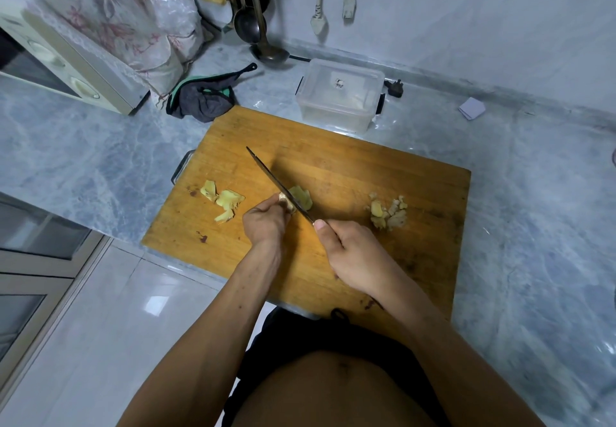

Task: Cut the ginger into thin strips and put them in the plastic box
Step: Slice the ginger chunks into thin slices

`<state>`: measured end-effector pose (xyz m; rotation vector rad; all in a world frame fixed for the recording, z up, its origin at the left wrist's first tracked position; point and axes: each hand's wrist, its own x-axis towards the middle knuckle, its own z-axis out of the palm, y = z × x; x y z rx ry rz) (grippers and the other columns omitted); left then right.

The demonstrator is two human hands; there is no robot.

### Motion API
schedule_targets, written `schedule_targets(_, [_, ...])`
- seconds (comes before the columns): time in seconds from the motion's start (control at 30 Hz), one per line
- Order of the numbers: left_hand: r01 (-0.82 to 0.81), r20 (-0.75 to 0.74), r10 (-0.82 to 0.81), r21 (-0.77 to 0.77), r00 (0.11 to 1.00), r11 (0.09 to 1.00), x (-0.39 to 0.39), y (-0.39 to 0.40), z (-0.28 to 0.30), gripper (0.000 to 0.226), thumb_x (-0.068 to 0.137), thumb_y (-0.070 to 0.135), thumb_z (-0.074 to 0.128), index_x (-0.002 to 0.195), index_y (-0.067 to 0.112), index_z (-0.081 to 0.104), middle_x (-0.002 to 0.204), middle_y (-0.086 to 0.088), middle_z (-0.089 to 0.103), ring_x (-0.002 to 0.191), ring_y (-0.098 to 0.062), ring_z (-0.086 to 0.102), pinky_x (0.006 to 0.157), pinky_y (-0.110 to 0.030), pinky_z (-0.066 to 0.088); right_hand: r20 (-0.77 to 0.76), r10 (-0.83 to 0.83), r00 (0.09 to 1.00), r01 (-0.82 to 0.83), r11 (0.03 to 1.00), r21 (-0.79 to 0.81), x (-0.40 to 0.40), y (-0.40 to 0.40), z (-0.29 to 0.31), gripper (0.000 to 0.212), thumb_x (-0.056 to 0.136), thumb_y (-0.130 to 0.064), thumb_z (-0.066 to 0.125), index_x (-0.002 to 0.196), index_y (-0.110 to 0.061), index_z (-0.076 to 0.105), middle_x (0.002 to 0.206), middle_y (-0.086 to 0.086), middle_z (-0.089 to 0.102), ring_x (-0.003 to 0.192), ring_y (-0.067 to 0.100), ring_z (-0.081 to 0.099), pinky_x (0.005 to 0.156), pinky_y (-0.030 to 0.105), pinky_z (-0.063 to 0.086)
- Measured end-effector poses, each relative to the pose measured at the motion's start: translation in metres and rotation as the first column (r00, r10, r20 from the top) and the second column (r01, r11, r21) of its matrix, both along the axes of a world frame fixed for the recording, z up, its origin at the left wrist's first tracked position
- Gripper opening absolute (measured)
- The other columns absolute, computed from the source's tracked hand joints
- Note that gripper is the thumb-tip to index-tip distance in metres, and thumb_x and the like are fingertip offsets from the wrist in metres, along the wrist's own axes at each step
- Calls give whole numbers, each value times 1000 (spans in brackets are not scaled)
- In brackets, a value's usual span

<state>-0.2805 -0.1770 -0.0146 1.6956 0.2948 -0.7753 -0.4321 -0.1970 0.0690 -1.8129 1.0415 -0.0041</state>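
Observation:
On the wooden cutting board (366, 176) my left hand (265, 221) holds a piece of ginger (301, 197) with curled fingers. My right hand (350, 253) grips the handle of a knife (276, 183), thumb along its spine; the blade rests edge-down across the ginger. Flat ginger slices (221, 198) lie at the board's left. A heap of ginger peelings and scraps (388, 211) lies at its right. The clear plastic box (340, 96) stands with its lid on just beyond the board's far edge.
A dark cloth (203, 98) lies by the board's far left corner. A microwave (56, 63) under a floral cover stands at the far left. Ladles (256, 23) hang against the wall. A plug (395, 88) and folded paper (471, 108) lie at the far right.

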Motion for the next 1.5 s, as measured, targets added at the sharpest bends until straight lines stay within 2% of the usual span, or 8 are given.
schedule_targets(0.27, [18,4,-18,11,1000,1000,-4,0,5,27,89,-6,50,97,1,74,80,-11,72,73,-24,68,81,-35,60,17,38,999,-37,999,-34,-4,5,0,46,106,-46,35,64,-28,41,64,-5,46,61,13,45,57,33,32])
schedule_targets(0.43, [6,3,-6,12,1000,1000,-5,-1,9,29,92,-7,47,97,3,74,74,-6,69,65,-17,64,78,-31,59,11,47,999,-47,999,-13,-4,2,2,45,107,-45,34,65,-31,41,66,-7,45,66,10,42,65,32,32])
schedule_targets(0.7, [-20,-1,20,3,1000,1000,-7,-2,10,32,91,-7,46,90,8,74,86,-12,73,77,-23,69,81,-32,59,8,42,999,-42,999,-18,-3,1,1,45,107,-44,34,66,-29,42,66,-6,47,63,11,45,56,32,32])
schedule_targets(0.9, [-3,14,3,0,1000,1000,-8,-3,12,29,92,-7,47,91,6,73,81,-9,71,76,-22,68,78,-31,59,-4,30,1000,-30,999,-10,-1,2,-2,45,106,-47,33,65,-31,41,69,-4,47,64,12,43,60,32,31])
schedule_targets(1.1, [9,24,-9,-10,1000,1000,-9,-3,10,30,91,-9,46,91,3,73,80,-11,71,78,-26,67,81,-35,59,-8,26,1000,-26,1000,-13,5,-1,-1,46,106,-46,35,67,-24,44,66,-4,50,60,14,49,57,33,36])
schedule_targets(1.27, [31,50,-31,8,998,999,-9,-3,8,30,89,-10,46,98,-1,74,82,-12,72,73,-24,67,75,-32,59,16,21,1000,-21,1000,-10,9,0,-1,45,107,-43,35,66,-25,42,63,-5,47,56,9,45,52,30,33])
schedule_targets(1.4, [65,109,-69,37,992,997,-10,0,9,32,86,-11,46,97,-2,74,72,-7,69,59,-17,61,55,-20,54,18,28,999,-28,999,-24,12,3,-1,44,107,-44,34,67,-28,40,66,-4,49,60,11,46,54,33,34])
schedule_targets(1.5, [82,118,-86,40,989,996,-11,1,9,27,85,-9,51,96,-2,75,75,-10,70,60,-17,62,62,-25,57,-19,54,998,-55,998,-25,7,7,-2,42,107,-46,32,70,-30,42,70,-4,50,64,10,48,53,30,34])
